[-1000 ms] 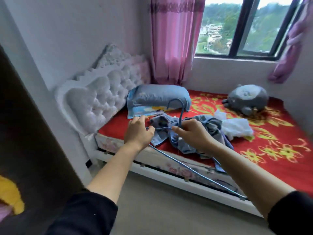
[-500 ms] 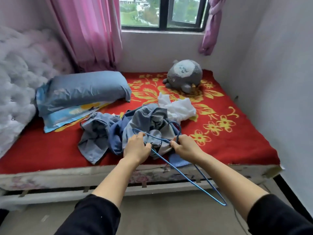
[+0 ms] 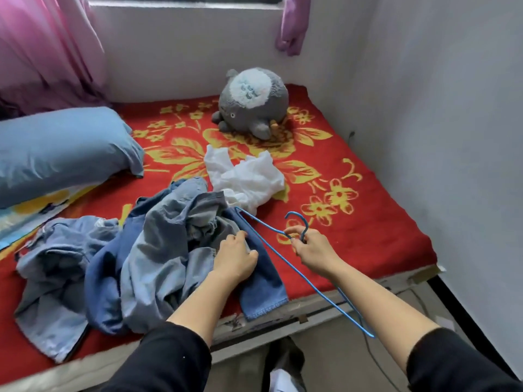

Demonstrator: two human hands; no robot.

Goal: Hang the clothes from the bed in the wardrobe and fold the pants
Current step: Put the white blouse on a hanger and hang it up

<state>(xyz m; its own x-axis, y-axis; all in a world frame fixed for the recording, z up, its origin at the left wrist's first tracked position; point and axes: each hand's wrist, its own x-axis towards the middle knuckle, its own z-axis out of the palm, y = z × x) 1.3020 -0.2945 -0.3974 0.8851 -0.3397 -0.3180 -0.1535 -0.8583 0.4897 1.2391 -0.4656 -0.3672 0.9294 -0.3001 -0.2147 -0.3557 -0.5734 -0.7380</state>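
Hanger count is one: a blue wire hanger (image 3: pixel 261 220). The right hand (image 3: pixel 314 250) holds it with fingers curled round the twisted neck, just under the hook. The hook rises just beyond the fingertips. One shoulder of the wire runs from those fingers out to the left, across to the clothes. The long bottom bar slants back under the wrist and past the bed's edge.

Clothes lie in two lots. One is a tangled denim heap (image 3: pixel 158 250) in light and darker blue; how many pieces are in it cannot be told. The other is a single white garment (image 3: pixel 246 179), beyond the fingers of both hands.

The left hand (image 3: pixel 236 257) lies knuckles-up on the near right part of the heap. Its fingers are bent down into the cloth and the thumb is closed against a fold. Both forearms are bare, reaching forward from black sleeves.

On the red flowered blanket (image 3: pixel 368 222) there are also one blue pillow (image 3: pixel 62 148), far left of the hands, and one grey plush toy (image 3: pixel 252 100), well beyond them.
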